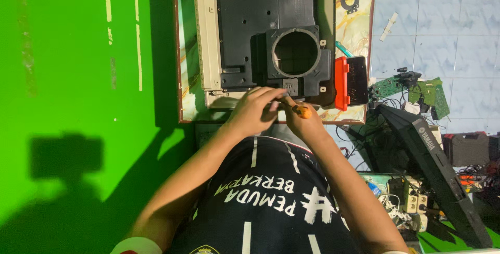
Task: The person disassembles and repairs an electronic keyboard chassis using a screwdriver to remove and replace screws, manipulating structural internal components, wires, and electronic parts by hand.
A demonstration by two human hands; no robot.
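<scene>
Room: green floor (78,77) on the left, pale blue tiles (442,19) on the right, and between them a small marble-patterned table (359,25) with a brown edge; we see all this in the head view, the only one we have.
Left hand: our left hand (254,110) is curled at the near edge of the table, fingers bent over the lower rim of the black plastic housing (260,19); we cannot tell whether the fingers pinch anything.
Right hand: our right hand (302,121) is closed around a screwdriver (298,109) with an orange handle, its tip end pointing toward the housing, just beside the left fingertips.
Housing: flat, matte black, dotted with small holes, lying on a cream-coloured panel (207,40); it takes up most of the table.
Ring mount: a square black block with a wide round opening (296,53) sits on the housing's near right corner, touching it.
Containers: an open red case (350,83) with a dark inside lies at the table's right edge; what it holds is too dark to tell.
Small part: a black ring-shaped piece (350,0) lies on the marble top, apart from the housing.
Floor clutter: green circuit boards (429,92), tangled wires and a long black keyboard (437,165) lie on the tiles to the right.
</scene>
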